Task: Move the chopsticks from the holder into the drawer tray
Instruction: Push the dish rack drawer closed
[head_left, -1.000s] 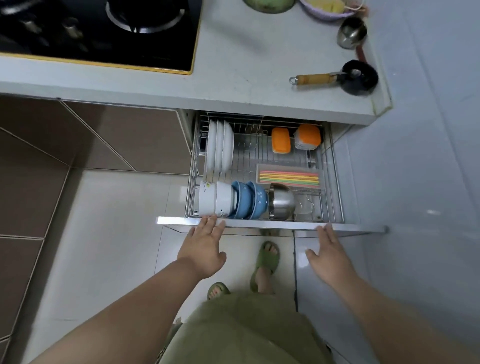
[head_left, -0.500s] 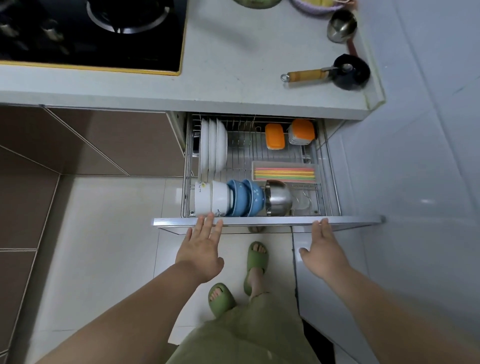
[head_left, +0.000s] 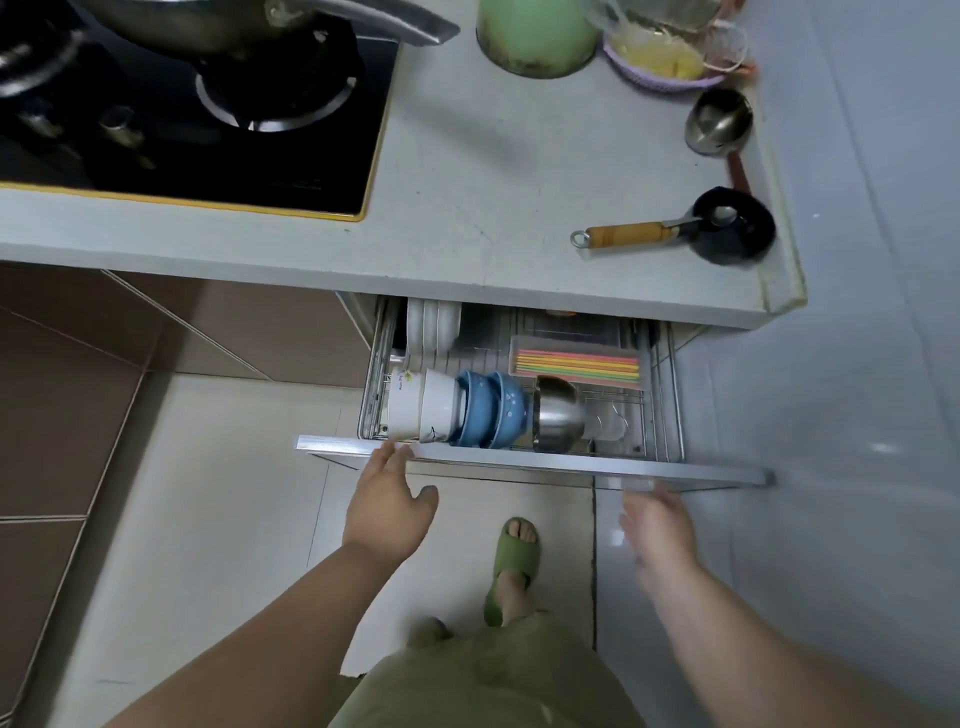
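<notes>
Several coloured chopsticks (head_left: 577, 363) lie flat in a clear tray (head_left: 644, 358) inside the wire drawer (head_left: 670, 395), which stands partly pushed in under the counter. My left hand (head_left: 387, 506) presses its fingertips against the drawer's metal front rail (head_left: 519, 458), fingers apart, holding nothing. My right hand (head_left: 657, 530) is blurred, just below the rail's right part, fingers apart and empty. No chopstick holder is in view.
The drawer also holds white plates (head_left: 432, 327), white and blue bowls (head_left: 470, 408) and a steel bowl (head_left: 557, 413). On the counter (head_left: 467, 197) sit a black stove (head_left: 182, 114), a green pot (head_left: 535, 36), a small black pan (head_left: 727, 228) and a steel ladle (head_left: 719, 122). A wall is at right.
The drawer has slid inward under the counter, hiding the orange containers at its back. Both hands followed the front rail forward; the right hand is now blurred with motion.
</notes>
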